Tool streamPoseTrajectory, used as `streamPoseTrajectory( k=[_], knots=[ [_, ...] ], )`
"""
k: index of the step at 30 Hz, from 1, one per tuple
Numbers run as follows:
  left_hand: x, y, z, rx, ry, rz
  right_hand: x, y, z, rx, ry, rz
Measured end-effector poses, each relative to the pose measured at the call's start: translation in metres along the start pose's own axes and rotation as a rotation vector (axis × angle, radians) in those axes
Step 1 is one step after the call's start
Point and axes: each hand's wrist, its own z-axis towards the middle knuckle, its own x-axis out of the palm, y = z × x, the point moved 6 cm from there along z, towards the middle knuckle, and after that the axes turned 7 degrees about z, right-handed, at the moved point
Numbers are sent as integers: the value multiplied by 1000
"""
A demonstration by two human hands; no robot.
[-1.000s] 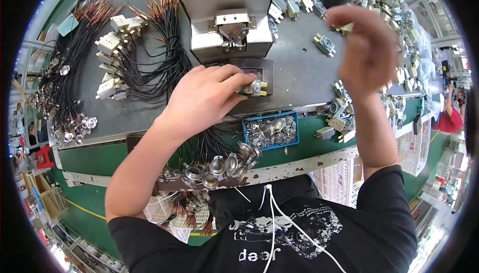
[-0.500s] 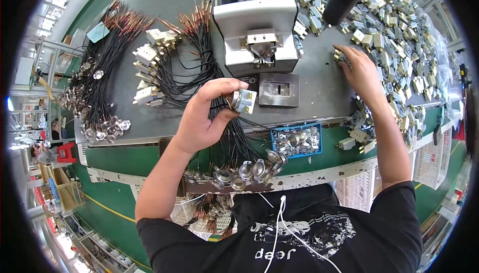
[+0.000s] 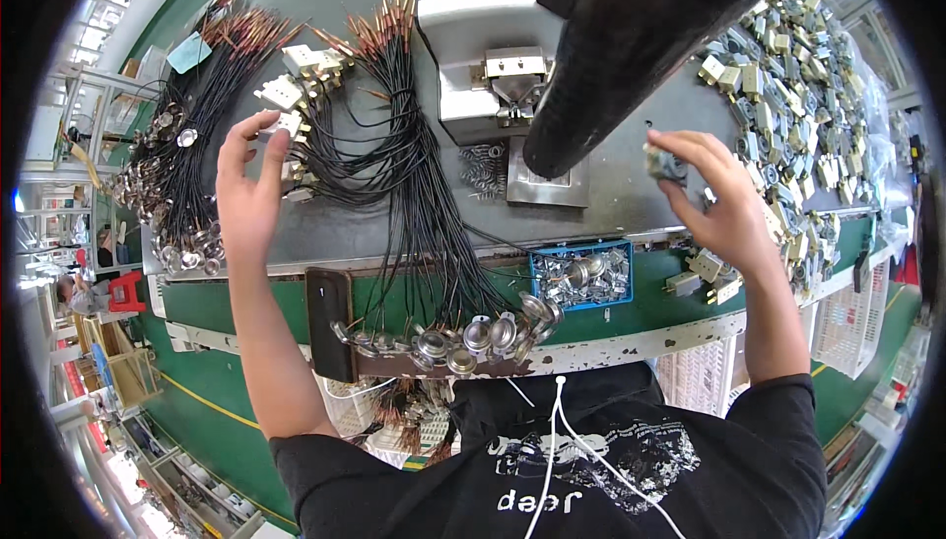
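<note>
My left hand (image 3: 248, 179) is over the left part of the bench, thumb and fingers apart, beside a pile of cream plug connectors (image 3: 280, 93) wired to black leads. One connector lies right by its fingertips; no firm grip on it shows. My right hand (image 3: 724, 194) pinches a small grey-and-cream connector (image 3: 666, 165) between thumb and fingers, above the bench to the right of a steel block fixture (image 3: 547, 192). A thick black tube (image 3: 631, 56) slants across the view and covers part of that fixture and of the white bench machine (image 3: 471, 36).
A heap of grey-and-cream connectors (image 3: 788, 96) covers the bench's right side. Black lead bundles (image 3: 409, 135) with round metal caps (image 3: 478, 334) hang over the front edge. A blue tray (image 3: 581, 275) holds small metal parts. A dark phone-like slab (image 3: 330, 325) is at the front edge.
My left hand has moved left to the wired connectors, and the metal-capped connector is no longer seen in its grip. My right hand has drawn slightly nearer with its connector. The black tube swung leftward.
</note>
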Motion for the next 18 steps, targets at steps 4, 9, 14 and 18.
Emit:
streamPoseTrajectory(
  k=[4, 9, 14, 18],
  knots=[
    [-15, -53, -13, 312, -188, 653, 16, 28, 0, -110, 118, 23],
    [67, -141, -43, 683, 148, 226, 32, 40, 3, -177, 153, 78],
    [116, -135, -51, 820, 165, 471, 50, 39, 10, -221, 91, 25],
    [120, -136, -52, 832, 82, 489, 50, 35, 13, -211, 41, 49]
  ],
)
